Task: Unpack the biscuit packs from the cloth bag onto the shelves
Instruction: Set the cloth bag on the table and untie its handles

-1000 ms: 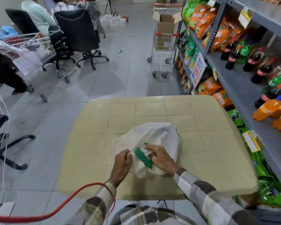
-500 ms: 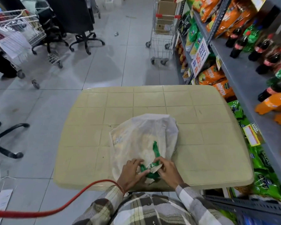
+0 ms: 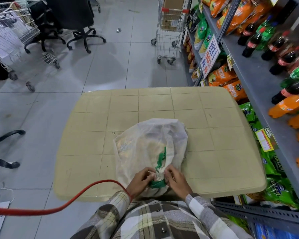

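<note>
Cloth bag (image 3: 150, 147) at counter (image 3: 93, 135) near edge: soft, limp. Left hand (image 3: 140, 181) and right hand (image 3: 177, 181) both pinch mouth by green tie (image 3: 158, 184); packs inside hidden, probably crushable.

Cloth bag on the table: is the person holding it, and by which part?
Yes: the left hand and right hand both pinch the cloth bag at its near end, by the green strap.

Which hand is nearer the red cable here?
Left. The red cable runs up beside the wrist of the left hand; the right hand is farther right, across the mouth of the cloth bag both grip.
</note>
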Demonstrator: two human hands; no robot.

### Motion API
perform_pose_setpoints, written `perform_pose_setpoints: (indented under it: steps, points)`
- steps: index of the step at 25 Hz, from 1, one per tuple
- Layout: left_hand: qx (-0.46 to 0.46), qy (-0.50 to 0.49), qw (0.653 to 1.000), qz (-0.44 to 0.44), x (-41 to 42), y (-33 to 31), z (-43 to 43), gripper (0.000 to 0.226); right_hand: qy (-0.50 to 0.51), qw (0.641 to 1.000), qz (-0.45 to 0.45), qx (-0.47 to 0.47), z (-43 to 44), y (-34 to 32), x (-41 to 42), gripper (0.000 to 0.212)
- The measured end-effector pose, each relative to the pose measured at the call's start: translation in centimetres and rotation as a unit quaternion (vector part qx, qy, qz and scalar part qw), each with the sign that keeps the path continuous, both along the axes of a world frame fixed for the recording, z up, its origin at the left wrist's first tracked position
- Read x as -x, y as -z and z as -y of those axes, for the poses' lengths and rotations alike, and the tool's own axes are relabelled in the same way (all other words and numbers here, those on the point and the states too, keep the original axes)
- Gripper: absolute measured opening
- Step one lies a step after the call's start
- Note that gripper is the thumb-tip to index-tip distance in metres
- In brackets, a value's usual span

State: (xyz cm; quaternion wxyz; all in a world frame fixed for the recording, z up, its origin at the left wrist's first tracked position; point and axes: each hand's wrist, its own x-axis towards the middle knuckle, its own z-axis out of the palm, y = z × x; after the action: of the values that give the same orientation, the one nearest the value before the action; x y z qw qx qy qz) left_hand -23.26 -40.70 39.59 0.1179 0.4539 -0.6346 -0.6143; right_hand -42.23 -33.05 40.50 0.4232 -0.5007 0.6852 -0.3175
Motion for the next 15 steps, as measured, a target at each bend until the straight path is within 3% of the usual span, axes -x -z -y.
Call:
perform_pose_setpoints:
  steps: [2,6,8,12,13,15]
  points:
    - [-0.027,0.005,1.000,-0.008,0.2,0.6,0.2,0.025,-0.067,0.996,0.043,-0.033,-0.2,-0.2,-0.5,0.011]
    - [0.005,0.012,0.999,0.042,0.6,2.0,0.8,0.036,-0.126,0.990,0.039,-0.057,-0.4,-0.2,-0.5,0.046]
    - [0.055,0.021,0.995,0.080,0.7,2.6,1.0,0.040,-0.157,0.985,-0.065,-0.033,-0.2,0.3,-0.5,0.054]
    - [0.143,0.103,0.974,0.141,0.7,2.8,0.9,0.049,-0.226,0.932,-0.284,0.007,0.3,1.0,-0.4,0.073]
    - [0.157,0.123,0.968,0.153,0.6,2.8,0.8,0.045,-0.230,0.919,-0.319,0.014,0.3,1.1,-0.4,0.073]
    - [0.170,0.152,0.957,0.181,0.1,2.9,0.5,0.032,-0.224,0.906,-0.357,0.030,0.4,0.9,-0.3,0.050]
